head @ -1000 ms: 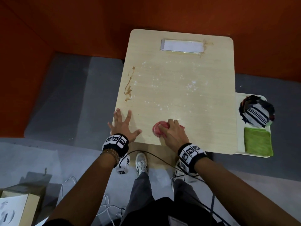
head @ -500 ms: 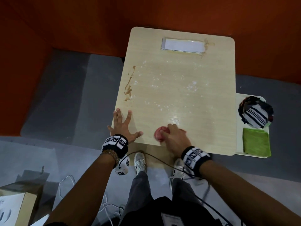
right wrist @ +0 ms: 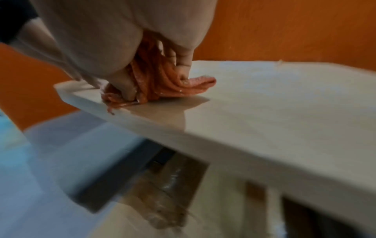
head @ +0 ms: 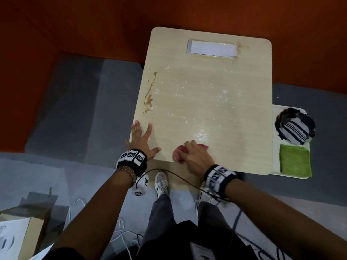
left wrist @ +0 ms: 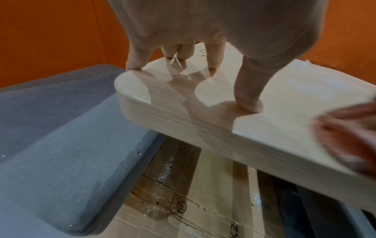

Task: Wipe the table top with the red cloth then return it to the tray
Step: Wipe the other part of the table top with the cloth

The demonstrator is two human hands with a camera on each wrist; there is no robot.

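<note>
The red cloth (head: 178, 154) lies bunched on the light wooden table top (head: 216, 109) near its front edge. My right hand (head: 195, 156) grips it and presses it down; in the right wrist view the cloth (right wrist: 162, 85) bulges out between the curled fingers. My left hand (head: 141, 139) rests flat with spread fingers on the front left corner; its fingertips (left wrist: 250, 104) touch the wood. A brown smear (head: 150, 92) runs along the left side and white specks (head: 187, 87) dot the middle. The white tray (head: 276, 113) sits beside the table's right edge.
In the tray lie a folded green cloth (head: 294, 160) and a striped dark bundle (head: 294, 128). A clear-covered white label (head: 212, 48) is fixed at the table's far end. Orange walls close in behind and left. Cables and my shoes (head: 162, 182) are below the front edge.
My right hand has slid the red cloth back toward the front edge and slightly right. The left hand has stayed planted on the corner.
</note>
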